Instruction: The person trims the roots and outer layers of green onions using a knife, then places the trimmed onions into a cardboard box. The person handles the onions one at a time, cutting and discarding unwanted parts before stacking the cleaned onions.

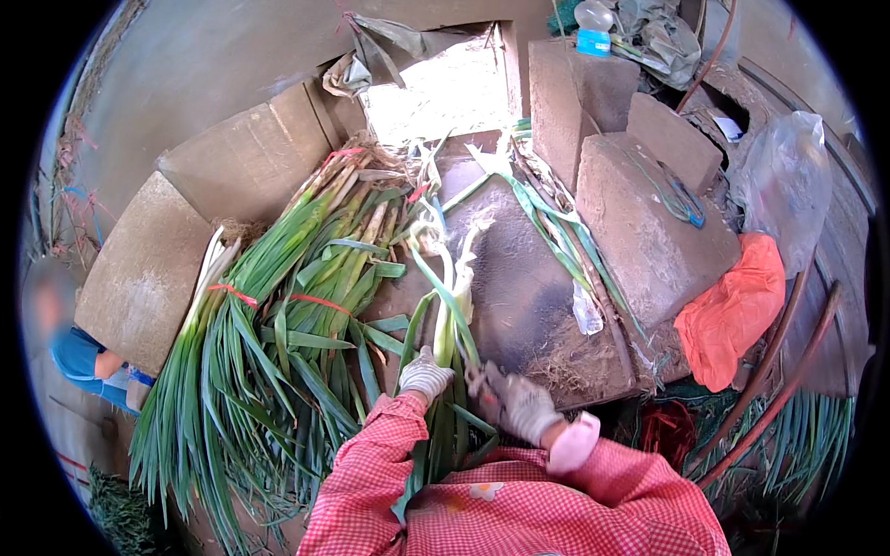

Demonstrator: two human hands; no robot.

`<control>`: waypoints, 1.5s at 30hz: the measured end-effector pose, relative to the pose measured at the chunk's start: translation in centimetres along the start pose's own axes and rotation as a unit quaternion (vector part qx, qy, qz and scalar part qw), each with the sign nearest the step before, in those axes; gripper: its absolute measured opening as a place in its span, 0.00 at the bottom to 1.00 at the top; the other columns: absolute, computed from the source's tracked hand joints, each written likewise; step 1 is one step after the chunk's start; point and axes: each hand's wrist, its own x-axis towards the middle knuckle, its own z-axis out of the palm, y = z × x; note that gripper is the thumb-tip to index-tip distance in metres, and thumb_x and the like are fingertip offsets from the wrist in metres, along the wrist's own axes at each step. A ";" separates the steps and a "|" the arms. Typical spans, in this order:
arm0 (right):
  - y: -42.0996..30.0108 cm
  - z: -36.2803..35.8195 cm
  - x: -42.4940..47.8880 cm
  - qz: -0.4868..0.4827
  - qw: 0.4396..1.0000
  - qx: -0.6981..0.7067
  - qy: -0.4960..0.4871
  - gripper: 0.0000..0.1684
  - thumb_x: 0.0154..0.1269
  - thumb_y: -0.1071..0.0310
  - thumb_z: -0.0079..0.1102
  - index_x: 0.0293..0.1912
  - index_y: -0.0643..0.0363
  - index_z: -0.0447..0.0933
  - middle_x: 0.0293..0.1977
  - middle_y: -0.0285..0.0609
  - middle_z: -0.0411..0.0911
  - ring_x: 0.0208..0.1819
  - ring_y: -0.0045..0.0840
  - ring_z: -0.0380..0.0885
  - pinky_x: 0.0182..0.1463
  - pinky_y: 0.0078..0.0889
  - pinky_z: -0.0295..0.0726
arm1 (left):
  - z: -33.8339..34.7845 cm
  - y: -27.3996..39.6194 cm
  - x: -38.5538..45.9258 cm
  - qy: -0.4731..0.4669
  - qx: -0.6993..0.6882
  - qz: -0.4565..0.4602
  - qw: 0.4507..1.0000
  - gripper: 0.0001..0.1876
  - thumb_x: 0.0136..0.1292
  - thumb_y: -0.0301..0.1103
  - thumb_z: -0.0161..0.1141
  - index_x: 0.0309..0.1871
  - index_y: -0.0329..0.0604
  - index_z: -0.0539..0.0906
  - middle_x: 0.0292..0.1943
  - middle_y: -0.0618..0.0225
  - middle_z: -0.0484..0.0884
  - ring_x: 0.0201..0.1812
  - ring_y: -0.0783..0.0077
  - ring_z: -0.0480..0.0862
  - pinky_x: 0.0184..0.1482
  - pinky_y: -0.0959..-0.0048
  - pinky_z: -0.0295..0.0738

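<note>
My left hand (426, 375), in a pale knitted glove, grips several green onion stalks (445, 333) below their white parts, with the root ends pointing away from me. Dark green leaves hang below that hand towards my lap. My right hand (523, 406), in a soiled glove, is close beside it on the right and blurred by motion. Its fingertips meet the lower end of a long loose leaf (455, 309) that loops back up to the white stalks. Left of my hands lies a pile of green onion bundles (278, 299), bound with red ties, roots at the far end.
A dark work slab (507, 257) bears stripped leaves and a stick (591, 271) on its right. Stone blocks (653, 215) flank it; beyond are a bottle (593, 28), a clear bag (786, 181) and an orange bag (737, 306). Another person's blue sleeve (76, 358) shows far left.
</note>
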 end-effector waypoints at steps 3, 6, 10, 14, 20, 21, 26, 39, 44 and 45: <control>0.0 -3.6 5.7 0.026 0.985 -0.161 -0.056 0.33 0.70 0.48 0.47 0.67 0.57 0.61 0.47 0.49 0.80 0.49 0.40 0.81 0.57 0.40 0.79 | -1.3 -2.0 0.4 -0.037 -0.039 0.102 0.993 0.29 0.56 0.51 0.64 0.56 0.40 0.78 0.49 0.46 0.83 0.52 0.49 0.83 0.56 0.59 0.76; -2.7 -8.4 7.2 0.096 0.992 -0.081 -0.017 0.32 0.72 0.48 0.45 0.65 0.59 0.65 0.52 0.54 0.78 0.53 0.36 0.79 0.61 0.30 0.75 | -4.3 -2.9 -0.8 -0.114 -0.204 0.098 0.967 0.22 0.63 0.48 0.63 0.49 0.37 0.83 0.37 0.58 0.86 0.36 0.62 0.85 0.41 0.65 0.79; -4.0 -8.6 4.1 0.080 0.991 0.060 -0.086 0.39 0.70 0.45 0.50 0.70 0.59 0.59 0.49 0.58 0.78 0.48 0.47 0.80 0.54 0.47 0.79 | -6.3 -3.5 -6.2 -0.263 -0.430 -0.049 0.862 0.18 0.65 0.50 0.61 0.40 0.41 0.80 0.25 0.68 0.82 0.19 0.71 0.80 0.23 0.72 0.78; -3.5 -4.2 -0.7 0.058 0.992 -0.104 -0.045 0.43 0.68 0.43 0.52 0.73 0.58 0.55 0.46 0.59 0.78 0.47 0.47 0.81 0.52 0.50 0.80 | -2.0 -3.5 -8.2 -0.248 -0.467 -0.074 0.845 0.17 0.65 0.48 0.61 0.40 0.42 0.81 0.26 0.68 0.82 0.21 0.70 0.81 0.27 0.72 0.78; 0.6 -3.3 6.7 0.048 0.988 -0.148 0.000 0.41 0.71 0.43 0.45 0.73 0.58 0.53 0.53 0.55 0.78 0.52 0.42 0.81 0.57 0.41 0.78 | 0.0 -3.1 -9.6 -0.267 -0.544 -0.080 0.791 0.17 0.63 0.48 0.63 0.44 0.44 0.81 0.27 0.68 0.82 0.23 0.69 0.81 0.29 0.71 0.78; 1.0 -3.6 8.2 0.021 0.989 -0.140 0.039 0.41 0.72 0.43 0.44 0.73 0.58 0.53 0.54 0.54 0.78 0.53 0.41 0.80 0.57 0.41 0.78 | -0.2 -3.1 -9.9 -0.271 -0.552 -0.085 0.784 0.18 0.63 0.48 0.64 0.44 0.44 0.81 0.27 0.68 0.82 0.23 0.69 0.81 0.29 0.71 0.78; 1.7 -5.1 12.1 0.109 0.992 -0.060 -0.012 0.32 0.75 0.45 0.39 0.69 0.53 0.61 0.59 0.51 0.75 0.59 0.37 0.77 0.61 0.34 0.74 | -0.8 -3.2 -10.5 -0.264 -0.570 -0.100 0.772 0.17 0.63 0.46 0.65 0.47 0.44 0.80 0.30 0.67 0.83 0.25 0.69 0.82 0.30 0.71 0.79; -4.5 -6.5 -11.8 -0.053 0.992 0.052 -0.103 0.44 0.65 0.49 0.59 0.70 0.65 0.56 0.35 0.56 0.79 0.37 0.49 0.80 0.39 0.47 0.78 | 4.6 -5.0 -8.8 -0.077 -0.660 -0.016 0.747 0.20 0.54 0.27 0.63 0.52 0.35 0.78 0.36 0.64 0.84 0.29 0.70 0.83 0.34 0.72 0.81; -4.1 -8.8 -14.0 -0.072 0.971 0.097 -0.205 0.38 0.68 0.48 0.56 0.67 0.61 0.56 0.33 0.55 0.78 0.37 0.48 0.80 0.39 0.45 0.78 | 4.0 -3.9 -9.0 -0.056 -0.689 -0.048 0.721 0.15 0.52 0.26 0.62 0.45 0.35 0.79 0.30 0.65 0.82 0.25 0.69 0.81 0.28 0.71 0.79; -4.0 -8.6 -14.0 -0.076 0.974 0.103 -0.188 0.38 0.68 0.48 0.55 0.66 0.61 0.57 0.33 0.55 0.78 0.37 0.48 0.80 0.39 0.45 0.78 | 4.0 -3.7 -8.9 -0.056 -0.684 -0.051 0.725 0.15 0.52 0.26 0.62 0.45 0.36 0.79 0.30 0.65 0.82 0.25 0.69 0.81 0.28 0.71 0.78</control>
